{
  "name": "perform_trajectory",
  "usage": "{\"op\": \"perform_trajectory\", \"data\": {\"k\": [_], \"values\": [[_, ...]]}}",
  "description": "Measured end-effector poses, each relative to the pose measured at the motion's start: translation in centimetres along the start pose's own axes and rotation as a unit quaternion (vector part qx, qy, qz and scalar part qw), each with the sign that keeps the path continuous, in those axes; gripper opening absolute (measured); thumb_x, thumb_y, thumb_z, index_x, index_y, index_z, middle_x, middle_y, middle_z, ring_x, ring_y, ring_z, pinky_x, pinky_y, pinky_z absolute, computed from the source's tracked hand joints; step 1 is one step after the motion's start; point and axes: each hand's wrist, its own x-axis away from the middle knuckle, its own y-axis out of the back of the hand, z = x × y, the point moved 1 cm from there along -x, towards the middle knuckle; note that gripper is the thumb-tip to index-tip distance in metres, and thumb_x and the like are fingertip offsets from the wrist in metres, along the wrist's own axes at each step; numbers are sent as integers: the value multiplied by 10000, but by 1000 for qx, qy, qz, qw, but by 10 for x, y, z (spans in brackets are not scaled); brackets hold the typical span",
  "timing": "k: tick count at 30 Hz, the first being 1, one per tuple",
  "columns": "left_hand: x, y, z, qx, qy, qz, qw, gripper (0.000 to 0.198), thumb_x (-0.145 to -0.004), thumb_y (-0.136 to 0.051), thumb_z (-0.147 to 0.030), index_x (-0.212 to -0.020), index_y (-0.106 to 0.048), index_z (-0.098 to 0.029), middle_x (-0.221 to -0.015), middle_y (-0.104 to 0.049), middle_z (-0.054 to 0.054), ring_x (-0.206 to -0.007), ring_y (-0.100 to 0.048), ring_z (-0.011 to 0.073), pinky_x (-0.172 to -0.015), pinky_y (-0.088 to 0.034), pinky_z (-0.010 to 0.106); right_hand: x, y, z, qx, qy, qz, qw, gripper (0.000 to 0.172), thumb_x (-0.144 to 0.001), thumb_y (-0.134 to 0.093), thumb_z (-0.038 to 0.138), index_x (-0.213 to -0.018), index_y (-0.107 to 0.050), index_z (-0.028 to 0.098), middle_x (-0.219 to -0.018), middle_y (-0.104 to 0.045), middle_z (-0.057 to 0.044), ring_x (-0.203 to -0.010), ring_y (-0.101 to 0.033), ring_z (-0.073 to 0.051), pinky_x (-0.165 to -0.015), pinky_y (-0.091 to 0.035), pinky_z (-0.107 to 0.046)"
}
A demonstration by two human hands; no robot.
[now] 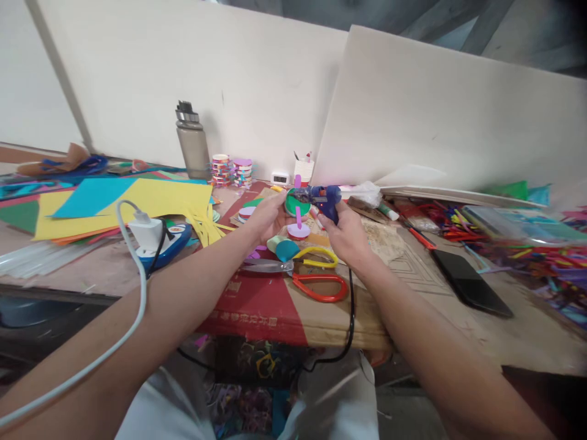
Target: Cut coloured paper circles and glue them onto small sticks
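Observation:
My left hand [271, 219] is closed on a small green disc [291, 204] with purple strips sticking out above and below it. In my right hand [345, 229] is a blue hot glue gun [326, 197], its nozzle pointing left over the green disc. Whether the nozzle touches the disc I cannot tell. A purple round piece [298, 231] sits just below the disc. Nearer to me lie scissors [321, 287] with one yellow and one red handle, beside teal paper circles [287, 250]. The glue gun's black cord [351, 311] hangs over the table edge.
Stacks of coloured discs [242, 173], a water bottle [192, 143] and a white cup [303, 170] stand at the back. Coloured paper sheets [169, 198] and a power strip [172, 244] with a white cable are at left. At right lie a phone [470, 281] and colourful strips [536, 269].

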Motion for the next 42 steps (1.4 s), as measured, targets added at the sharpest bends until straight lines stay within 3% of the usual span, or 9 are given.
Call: {"op": "perform_trajectory", "data": {"k": [11, 26, 33, 42], "values": [[-1, 2, -5, -1, -18, 3, 1000, 309, -1011, -429, -323, -975, -659, -120, -788, -749, 84, -831, -739, 201, -874, -602, 413, 3, 1, 6, 51, 9, 41, 998, 417, -914, -495, 330, -1276, -588, 144, -1052, -718, -158, -909, -654, -305, -812, -483, -421], [-2, 3, -10, -18, -60, -28, 998, 194, -955, -549, -273, -889, -648, -119, -725, -720, 57, -735, -718, 161, -790, -604, 316, 4, 4, 8, 81, -6, 63, 995, 397, -913, -493, 349, -1222, -617, 134, -1050, -725, -174, -925, -665, -322, -822, -494, -437], [-5, 5, -7, 0, -68, -36, 997, 200, -937, -593, -330, -916, -634, -135, -775, -730, 60, -776, -733, 185, -830, -610, 387, 0, 13, 1, 19, -24, 0, 1000, 440, -911, -502, 388, -1262, -611, 146, -1104, -721, -159, -1013, -658, -312, -905, -492, -441], [-6, 7, -6, -10, -107, -50, 993, 165, -966, -538, -303, -940, -589, -148, -886, -743, 68, -928, -728, 189, -958, -564, 427, 0, 18, 5, 101, -51, -7, 994, 418, -921, -499, 403, -1210, -637, 133, -1022, -728, -178, -938, -672, -337, -813, -496, -432]]}}
